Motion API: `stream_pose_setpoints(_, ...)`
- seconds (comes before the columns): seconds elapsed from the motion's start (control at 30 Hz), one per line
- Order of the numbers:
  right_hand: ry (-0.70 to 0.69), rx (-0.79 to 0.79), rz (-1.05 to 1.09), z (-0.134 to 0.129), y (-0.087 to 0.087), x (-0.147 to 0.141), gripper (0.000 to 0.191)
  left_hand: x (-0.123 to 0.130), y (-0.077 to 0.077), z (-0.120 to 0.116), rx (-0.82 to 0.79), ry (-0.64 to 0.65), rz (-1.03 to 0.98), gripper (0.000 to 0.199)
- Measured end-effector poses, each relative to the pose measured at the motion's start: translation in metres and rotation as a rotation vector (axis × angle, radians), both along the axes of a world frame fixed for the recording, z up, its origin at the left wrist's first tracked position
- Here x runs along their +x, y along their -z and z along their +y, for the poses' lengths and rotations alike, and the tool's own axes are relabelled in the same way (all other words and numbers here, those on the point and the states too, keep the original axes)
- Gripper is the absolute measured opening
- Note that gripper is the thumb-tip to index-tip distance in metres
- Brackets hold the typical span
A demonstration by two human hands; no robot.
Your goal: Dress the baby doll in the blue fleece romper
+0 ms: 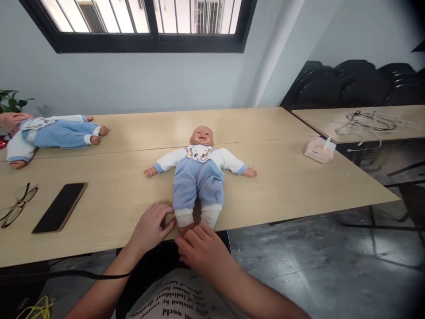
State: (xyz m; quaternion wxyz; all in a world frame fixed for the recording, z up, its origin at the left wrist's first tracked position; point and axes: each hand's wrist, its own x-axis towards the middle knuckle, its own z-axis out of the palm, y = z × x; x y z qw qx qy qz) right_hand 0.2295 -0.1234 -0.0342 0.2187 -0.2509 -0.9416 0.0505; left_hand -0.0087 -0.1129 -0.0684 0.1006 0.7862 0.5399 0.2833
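My left hand (154,226): fingers half-curled, thumb apart, nothing between them, beside the doll's (199,177) cuff. My right hand (204,248): fingers bent at its feet; whether they grip, I cannot tell. Doll: one, face up, blue trousers, feet towards me at the table's (272,186) near edge. To the left: phone (60,207), glasses (19,206), second doll (63,134), lying crosswise. To the right, well apart: tissue box (319,150); beyond, cables (370,122) on another table (310,119).

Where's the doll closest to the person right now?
In the head view, just left of centre: the doll lies face-up on the table, legs toward the near edge, beside the left hand and right hand.
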Motion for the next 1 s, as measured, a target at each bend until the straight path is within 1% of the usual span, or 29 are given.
stream_pose_setpoints(0.03,0.057,0.05,-0.009,-0.004,0.006,-0.003,0.005,0.002,0.001,0.0,0.021,-0.022,0.006,0.01)
stream_pose_setpoints(0.1,0.106,0.091,-0.006,-0.005,0.015,-0.007,0.013,0.006,0.004,0.002,0.061,-0.071,0.004,0.007)
stream_pose_setpoints(0.17,0.096,0.086,0.022,-0.004,0.017,-0.008,0.014,0.01,0.006,0.003,0.087,-0.109,-0.013,0.006)
stream_pose_setpoints(0.27,0.102,0.049,0.114,-0.007,0.017,-0.009,0.009,0.015,0.006,0.006,0.103,-0.139,-0.059,0.007)
stream_pose_setpoints(0.33,0.127,0.007,0.204,-0.01,0.018,-0.01,0.012,0.016,0.004,0.004,0.139,-0.138,-0.092,0.006)
stream_pose_setpoints(0.37,0.145,-0.015,0.248,-0.011,0.018,-0.01,0.015,0.017,0.002,0.002,0.165,-0.107,-0.096,0.005)
stream_pose_setpoints(0.4,0.165,-0.04,0.285,-0.012,0.019,-0.011,0.018,0.017,0.0,-0.001,0.189,-0.05,-0.086,0.005)
stream_pose_setpoints(0.5,0.221,-0.118,0.364,-0.012,0.02,-0.011,0.021,0.015,-0.007,-0.015,0.241,0.155,-0.025,0.008)
stream_pose_setpoints(0.53,0.228,-0.139,0.384,-0.012,0.02,-0.011,0.021,0.015,-0.008,-0.019,0.241,0.187,-0.022,0.009)
stream_pose_setpoints(0.57,0.23,-0.157,0.401,-0.012,0.019,-0.011,0.021,0.014,-0.009,-0.022,0.23,0.183,-0.034,0.01)
stream_pose_setpoints(0.63,0.231,-0.18,0.437,-0.015,0.018,-0.011,0.023,0.014,-0.009,-0.023,0.164,0.086,-0.091,0.009)
stream_pose_setpoints(0.73,0.243,-0.205,0.485,-0.021,0.017,-0.014,0.028,0.018,-0.004,-0.018,0.001,-0.095,-0.206,0.013)
stream_pose_setpoints(0.8,0.24,-0.212,0.495,-0.023,0.016,-0.016,0.031,0.025,0.0,-0.015,-0.064,-0.167,-0.305,0.007)
stream_pose_setpoints(0.83,0.235,-0.213,0.494,-0.024,0.015,-0.017,0.031,0.028,0.002,-0.014,-0.075,-0.19,-0.351,0.004)
stream_pose_setpoints(0.9,0.233,-0.209,0.491,-0.022,0.015,-0.019,0.03,0.033,0.004,-0.016,-0.066,-0.214,-0.396,0.011)
stream_pose_setpoints(0.93,0.241,-0.204,0.489,-0.02,0.015,-0.019,0.029,0.034,0.004,-0.019,-0.055,-0.204,-0.382,0.013)
stream_pose_setpoints(1.0,0.262,-0.189,0.469,-0.015,0.016,-0.018,0.026,0.032,0.005,-0.025,-0.034,-0.142,-0.292,0.014)
